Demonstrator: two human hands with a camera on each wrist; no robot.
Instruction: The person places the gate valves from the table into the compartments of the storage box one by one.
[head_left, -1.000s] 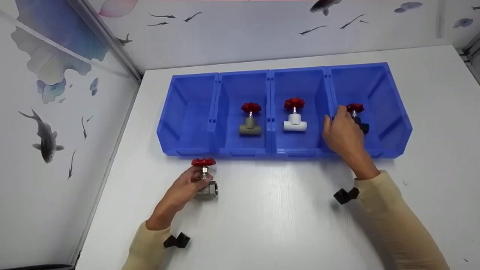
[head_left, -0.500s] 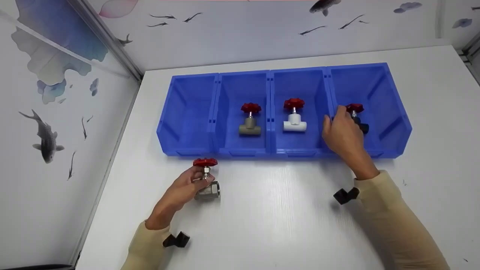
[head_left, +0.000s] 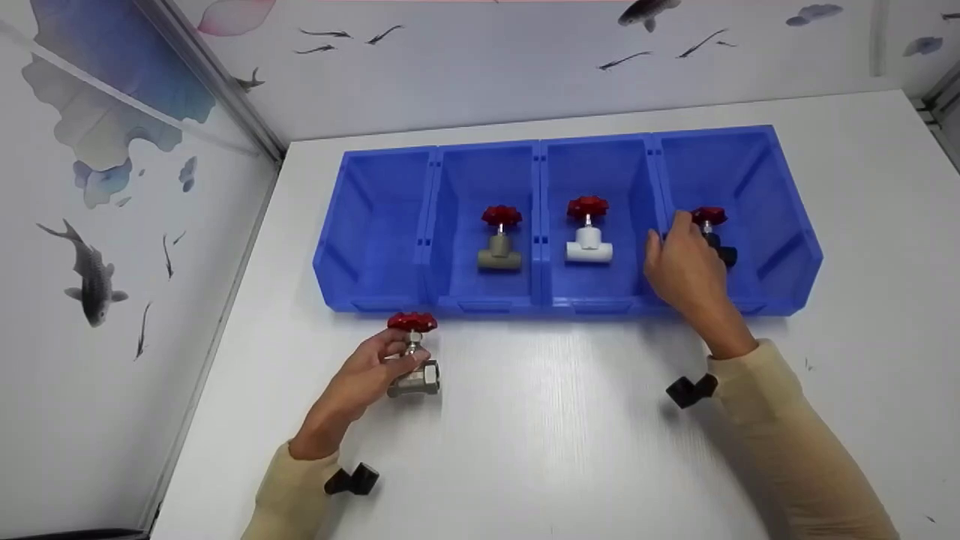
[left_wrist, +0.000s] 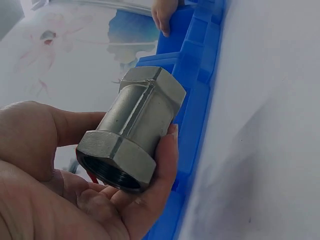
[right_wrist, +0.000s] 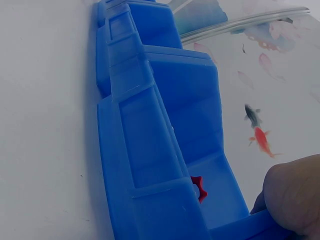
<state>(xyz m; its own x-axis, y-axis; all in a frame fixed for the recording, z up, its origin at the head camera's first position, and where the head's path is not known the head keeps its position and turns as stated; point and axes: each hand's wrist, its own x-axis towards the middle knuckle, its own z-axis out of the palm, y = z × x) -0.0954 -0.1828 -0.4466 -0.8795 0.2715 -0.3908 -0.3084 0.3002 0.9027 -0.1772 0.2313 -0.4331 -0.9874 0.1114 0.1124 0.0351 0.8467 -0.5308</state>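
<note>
My left hand (head_left: 366, 381) grips a metal valve (head_left: 417, 379) with a red handwheel, just in front of the leftmost blue bin (head_left: 379, 225). In the left wrist view, its hexagonal-ended body (left_wrist: 135, 115) lies between thumb and fingers, one threaded opening toward the camera. My right hand (head_left: 688, 266) holds the divider between the two rightmost bins, its fingertips partly hidden. Beside it, partly covered, is a black valve (head_left: 726, 255) with a red handwheel. A white valve (head_left: 589, 247) and an olive-grey valve (head_left: 499, 255) stand in the two middle bins.
Four-sided blue bins stand joined in a row on the white table (head_left: 525, 450). A decorated panel (head_left: 112, 300) rises along the left, and another wall (head_left: 525, 67) stands behind. Black camera mounts (head_left: 691, 391) stick out from both sleeves.
The metal valve in my left hand has shifted slightly right and risen a little, with a small tilt. My right hand stays at the bin divider, and the other valves have not moved.
</note>
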